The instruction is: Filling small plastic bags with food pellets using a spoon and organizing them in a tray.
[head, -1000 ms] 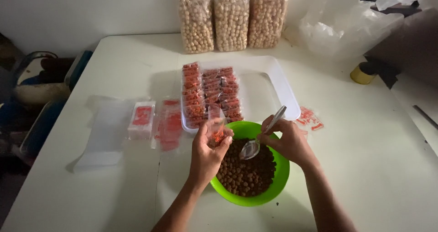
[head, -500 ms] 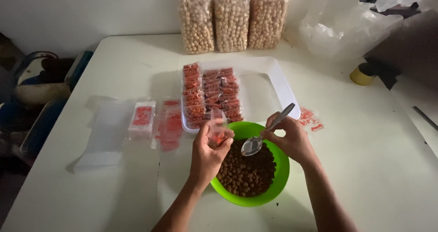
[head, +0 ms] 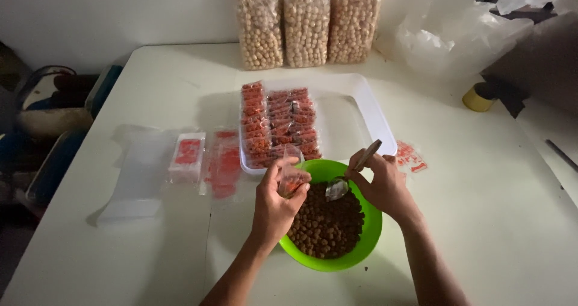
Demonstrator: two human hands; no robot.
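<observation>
Head view, lower centre of the frame: left hand (head: 274, 206) pinches a small clear packet (head: 291, 174) over the green bowl (head: 367, 246) of brown nuts; right hand (head: 385, 185) grips a spoon (head: 352, 172) beside it; best to hold the packet mouth wide and tip slowly; counted: one bowl, one spoon, one white tray (head: 373, 110) of filled packets, three big bags (head: 307, 23) on the bench.

A bowl (head: 361, 255) sits on the table (head: 494, 221) nearest the person, with a tray (head: 367, 110) of packets (head: 279, 122) just behind it. Three tall bags (head: 306, 23) stand behind the tray (against the wall), and loose wrappers (head: 205, 158) lie left of it.
</observation>
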